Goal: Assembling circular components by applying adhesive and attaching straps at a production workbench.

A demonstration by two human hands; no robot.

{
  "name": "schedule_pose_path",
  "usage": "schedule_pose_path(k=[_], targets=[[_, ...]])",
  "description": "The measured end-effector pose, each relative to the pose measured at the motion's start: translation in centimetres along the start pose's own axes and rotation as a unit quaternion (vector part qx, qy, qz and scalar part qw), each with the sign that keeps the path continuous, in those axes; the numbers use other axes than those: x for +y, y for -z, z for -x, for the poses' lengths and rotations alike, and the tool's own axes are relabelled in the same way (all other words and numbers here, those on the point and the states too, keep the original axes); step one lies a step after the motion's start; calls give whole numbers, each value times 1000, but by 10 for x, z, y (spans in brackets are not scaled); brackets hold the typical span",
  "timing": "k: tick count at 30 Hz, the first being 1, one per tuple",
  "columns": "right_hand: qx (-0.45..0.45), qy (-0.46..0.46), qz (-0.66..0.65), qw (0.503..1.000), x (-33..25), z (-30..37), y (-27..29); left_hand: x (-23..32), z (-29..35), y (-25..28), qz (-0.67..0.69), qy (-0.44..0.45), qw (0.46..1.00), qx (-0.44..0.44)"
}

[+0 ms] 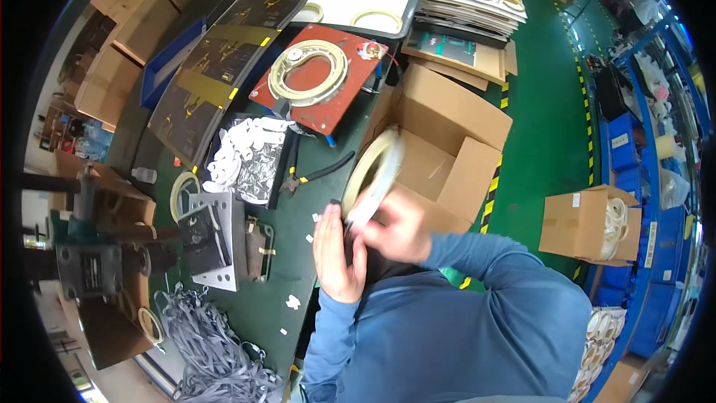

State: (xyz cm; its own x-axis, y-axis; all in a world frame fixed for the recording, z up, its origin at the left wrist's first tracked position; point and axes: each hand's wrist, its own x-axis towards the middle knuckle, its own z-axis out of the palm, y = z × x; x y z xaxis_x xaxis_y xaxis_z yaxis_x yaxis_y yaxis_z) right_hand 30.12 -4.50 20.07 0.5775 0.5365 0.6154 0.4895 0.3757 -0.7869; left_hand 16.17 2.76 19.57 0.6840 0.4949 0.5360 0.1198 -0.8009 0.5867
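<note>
A cream ring-shaped frame point(363, 172), blurred by motion, stands tilted in front of me over the table's edge. My right hand point(401, 228) is closed on its lower end; its fingers are partly smeared. My left hand point(335, 260) is beside that lower end, with its fingers stretched out and its thumb apart. Something dark shows between thumb and fingers, but I cannot tell what it is. Beyond, a similar cream ring point(339, 75) lies on a red square plate point(321, 116) with blue legs. Black-handled pliers point(317, 174) lie on the green table.
An open cardboard box point(429, 166) stands right of the table. A black tray of white parts and small bags point(257, 172) is left of the pliers. Grey straps point(205, 347) are heaped at the near left, by a press point(89, 261). Stacked ring sheets point(473, 4) stand far right.
</note>
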Motion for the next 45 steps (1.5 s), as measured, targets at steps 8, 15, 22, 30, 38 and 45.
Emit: schedule_pose_path(k=[8,15,22,30,38,45], targets=[[1,25,312,950,168,-354,113,-34,13,27,-213,94,972,29],[-274,-4,652,707,327,-447,63,-40,9,12,-300,111,946,-58],[-282,13,581,763,369,-452,34,-39,5,14,-311,121,940,-69],[-177,-209,-44,961,443,-454,18,-39,4,14,-313,123,939,-76],[-313,52,427,847,450,-460,41,-39,7,13,-316,133,936,-77],[-182,65,428,883,403,-470,74,-39,5,14,-319,121,938,-60]])
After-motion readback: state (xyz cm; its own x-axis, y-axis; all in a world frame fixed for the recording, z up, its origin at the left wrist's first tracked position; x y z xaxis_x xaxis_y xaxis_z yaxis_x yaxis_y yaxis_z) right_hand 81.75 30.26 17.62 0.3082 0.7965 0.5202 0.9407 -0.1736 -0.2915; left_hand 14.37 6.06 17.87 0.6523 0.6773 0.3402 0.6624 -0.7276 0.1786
